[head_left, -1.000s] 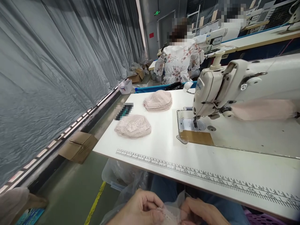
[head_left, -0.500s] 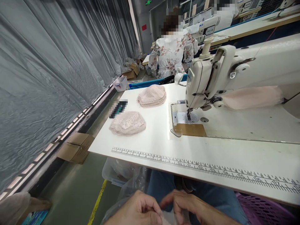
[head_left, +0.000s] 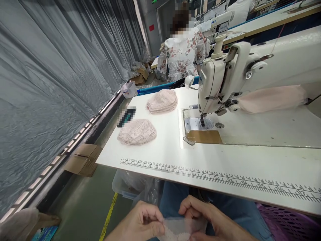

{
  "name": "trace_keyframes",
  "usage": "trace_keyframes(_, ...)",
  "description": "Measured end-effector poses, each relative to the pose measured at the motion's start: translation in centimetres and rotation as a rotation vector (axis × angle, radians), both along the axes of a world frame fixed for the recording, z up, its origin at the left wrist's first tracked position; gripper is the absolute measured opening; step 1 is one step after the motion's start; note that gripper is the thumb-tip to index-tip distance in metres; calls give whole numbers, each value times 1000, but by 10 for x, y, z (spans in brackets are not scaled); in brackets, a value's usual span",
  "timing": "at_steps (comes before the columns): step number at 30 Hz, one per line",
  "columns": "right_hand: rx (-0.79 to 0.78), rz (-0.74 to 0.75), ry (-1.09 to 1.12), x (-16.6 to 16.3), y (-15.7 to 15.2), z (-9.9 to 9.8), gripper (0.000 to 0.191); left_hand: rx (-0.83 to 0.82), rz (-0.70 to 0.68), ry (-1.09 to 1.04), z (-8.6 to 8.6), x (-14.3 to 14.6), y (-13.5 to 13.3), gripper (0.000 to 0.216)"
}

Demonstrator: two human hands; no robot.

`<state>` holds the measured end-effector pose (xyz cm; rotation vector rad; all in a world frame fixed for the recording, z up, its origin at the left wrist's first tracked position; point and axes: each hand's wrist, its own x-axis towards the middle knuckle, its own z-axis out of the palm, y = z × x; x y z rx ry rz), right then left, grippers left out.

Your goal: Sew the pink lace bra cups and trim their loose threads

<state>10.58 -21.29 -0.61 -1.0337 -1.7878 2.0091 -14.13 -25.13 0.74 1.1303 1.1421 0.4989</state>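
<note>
Below the table's front edge, over my lap, a sheer pale lace fabric piece (head_left: 176, 229) stretches between both hands. My left hand (head_left: 143, 221) pinches its left side between thumb and fingers. My right hand (head_left: 204, 216) is closed on the right side, with the index finger curled above and the thumb low. The fabric's lower part is cut off by the frame. On the white table (head_left: 165, 150) lie two stacks of pale pink lace pieces, a near stack (head_left: 137, 132) and a far stack (head_left: 163, 101).
A sewing machine (head_left: 215, 80) stands at the right, with pink cloth (head_left: 273, 98) by its arm. A ruler scale (head_left: 200, 174) runs along the table's front. Under the table are a clear plastic bin (head_left: 122, 185) and a purple basket (head_left: 286, 219). Ahead sits a person (head_left: 180, 50).
My hands have risen slightly and moved apart, with the sheer fabric now spread wider between them. The view has shifted a little; the stacks have stayed in place.
</note>
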Motion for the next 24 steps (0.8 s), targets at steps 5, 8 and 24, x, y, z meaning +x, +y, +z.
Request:
trace_keyframes(5,-40,26,-14,-7,1,11,34,-105,-80,72,13,13,9,44)
trace_keyframes(8,-17,29,-82,-3,4,18,26,-183,-117,71,16,24,14,39)
trace_keyframes(24,139,132,-18,14,1,-14,13,-169,-160,190,15,23,11,44)
